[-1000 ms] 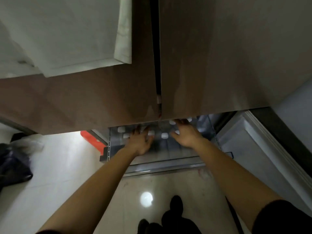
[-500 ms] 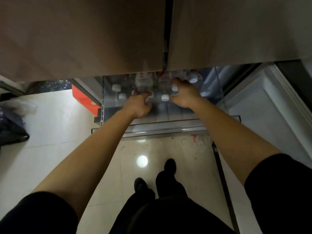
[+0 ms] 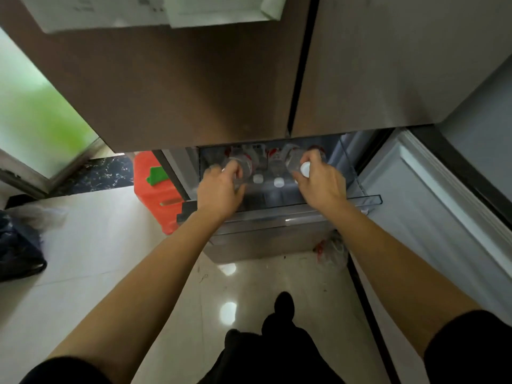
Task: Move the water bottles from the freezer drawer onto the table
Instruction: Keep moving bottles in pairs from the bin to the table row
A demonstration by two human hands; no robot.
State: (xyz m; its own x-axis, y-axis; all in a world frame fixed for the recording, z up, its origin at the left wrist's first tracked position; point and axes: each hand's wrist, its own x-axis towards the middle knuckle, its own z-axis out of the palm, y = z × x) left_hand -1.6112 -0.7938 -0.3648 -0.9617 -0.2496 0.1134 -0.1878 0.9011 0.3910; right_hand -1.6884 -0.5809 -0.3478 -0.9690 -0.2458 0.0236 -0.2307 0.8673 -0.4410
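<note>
Floor [image 3: 91,245] before the drawer [image 3: 368,199] is open; a bag [image 3: 332,252] lies under the drawer's front right corner. Both arms reach over the drawer's front rim. Left hand [image 3: 219,189] is curled round the left bottle [image 3: 245,163] at its near end, the body sticking out beyond the fingers. Right hand [image 3: 322,184] grips the right bottle [image 3: 295,160], white cap [image 3: 305,169] showing beside the thumb. Both are tilted, over the drawer. Spare bottles [image 3: 278,173] lie in the drawer between the hands. Doors [image 3: 194,92] overhang the drawer's back, so little room above. An orange thing [image 3: 155,195] stands left of the drawer.
</note>
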